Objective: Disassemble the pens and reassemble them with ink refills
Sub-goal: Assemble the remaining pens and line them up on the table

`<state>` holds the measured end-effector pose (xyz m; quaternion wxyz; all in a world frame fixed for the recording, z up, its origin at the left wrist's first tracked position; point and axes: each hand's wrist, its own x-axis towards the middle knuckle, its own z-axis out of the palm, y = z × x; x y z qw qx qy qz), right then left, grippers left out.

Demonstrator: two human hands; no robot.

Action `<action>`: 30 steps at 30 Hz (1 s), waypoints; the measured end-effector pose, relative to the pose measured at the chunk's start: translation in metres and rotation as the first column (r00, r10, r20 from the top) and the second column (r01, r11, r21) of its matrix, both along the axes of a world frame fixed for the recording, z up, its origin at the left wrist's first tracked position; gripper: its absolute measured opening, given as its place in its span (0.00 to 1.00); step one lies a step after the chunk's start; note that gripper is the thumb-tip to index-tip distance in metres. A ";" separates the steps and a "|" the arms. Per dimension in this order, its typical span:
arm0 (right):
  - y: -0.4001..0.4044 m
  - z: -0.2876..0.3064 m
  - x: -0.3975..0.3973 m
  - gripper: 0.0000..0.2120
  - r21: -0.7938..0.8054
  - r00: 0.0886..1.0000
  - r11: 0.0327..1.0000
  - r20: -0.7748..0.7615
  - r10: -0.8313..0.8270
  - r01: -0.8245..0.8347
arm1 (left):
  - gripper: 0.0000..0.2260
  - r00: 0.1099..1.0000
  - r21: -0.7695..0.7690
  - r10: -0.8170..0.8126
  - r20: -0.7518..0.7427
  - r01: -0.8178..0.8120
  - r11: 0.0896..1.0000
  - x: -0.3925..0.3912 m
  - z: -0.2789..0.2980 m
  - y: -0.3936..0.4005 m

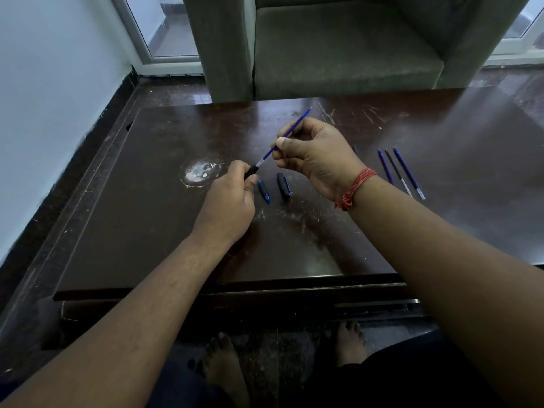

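Note:
My left hand [232,192] grips a black pen barrel [251,171] above the dark table [147,201]. My right hand [315,151] pinches a thin blue ink refill [294,125] that slants up to the right; its clear lower end meets the barrel's mouth. A blue-tipped pen piece [264,191] and a black pen cap [283,185] lie on the table just below my hands. Three refills [400,172] lie side by side to the right of my right wrist.
A grey armchair [338,48] stands right behind the table's far edge. A white scuffed patch [200,172] marks the tabletop left of my left hand. My bare feet [226,366] show under the near edge. A wall runs along the left.

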<state>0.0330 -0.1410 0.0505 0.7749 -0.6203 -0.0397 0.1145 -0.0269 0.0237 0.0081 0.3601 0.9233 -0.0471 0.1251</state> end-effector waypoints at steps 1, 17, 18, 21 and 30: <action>0.002 -0.001 -0.001 0.05 -0.016 1.000 1.000 0.002 0.016 -0.016 | 0.04 1.000 0.001 0.001 0.005 -0.001 1.000 0.000 0.000 0.000; 0.017 -0.022 -0.014 0.21 -0.946 0.813 0.089 0.315 0.490 0.313 | 0.06 0.997 -0.059 0.045 0.065 -0.041 0.997 0.003 -0.002 0.006; 0.020 -0.025 -0.016 0.23 -0.928 0.784 0.051 0.340 0.519 0.369 | 0.06 0.997 -0.057 0.048 0.064 -0.044 0.997 0.003 -0.002 0.006; 0.025 -0.029 -0.018 0.21 -0.906 0.744 0.021 0.361 0.563 0.424 | 0.07 0.997 -0.050 0.056 0.061 -0.053 0.997 0.003 -0.002 0.007; 0.014 -0.005 -0.005 0.09 -0.937 0.813 0.190 0.348 0.467 0.292 | 0.06 0.996 -0.034 0.067 0.052 -0.065 0.997 0.002 0.002 0.009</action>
